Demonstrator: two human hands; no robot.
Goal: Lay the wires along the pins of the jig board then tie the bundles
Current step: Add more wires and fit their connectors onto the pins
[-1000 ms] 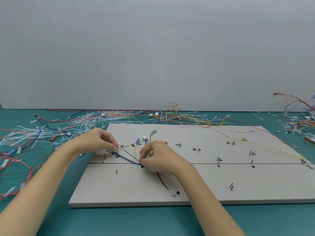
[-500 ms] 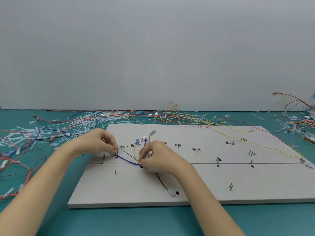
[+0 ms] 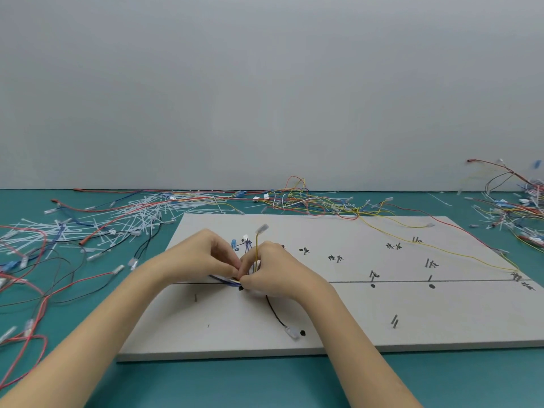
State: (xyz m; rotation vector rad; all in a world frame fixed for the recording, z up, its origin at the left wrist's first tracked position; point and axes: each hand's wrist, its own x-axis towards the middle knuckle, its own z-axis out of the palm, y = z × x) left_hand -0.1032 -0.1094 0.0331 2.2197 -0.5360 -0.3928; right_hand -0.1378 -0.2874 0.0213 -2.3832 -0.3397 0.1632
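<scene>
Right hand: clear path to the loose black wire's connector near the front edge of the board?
Probably yes. The black wire's connector lies bare on the jig board, just below the right hand, nothing between; but that hand is pinching the wire bundle.

A teal table surface (image 3: 265, 381) fills the lower part of the view; behind it rises a plain pale grey wall (image 3: 265, 83), meeting the table along a straight horizontal edge. At far left, white cable ties (image 3: 123, 214) lie scattered in a loose heap, crossing one another at many angles. Mixed among and in front of them lie spare leads in red, blue and black (image 3: 35, 278), several tipped with small clear connectors. Along the back edge, a tangle of yellow, red and white leads (image 3: 297, 198). At far right, a further heap of mixed leads (image 3: 518, 207), some rising clear of the table
</scene>
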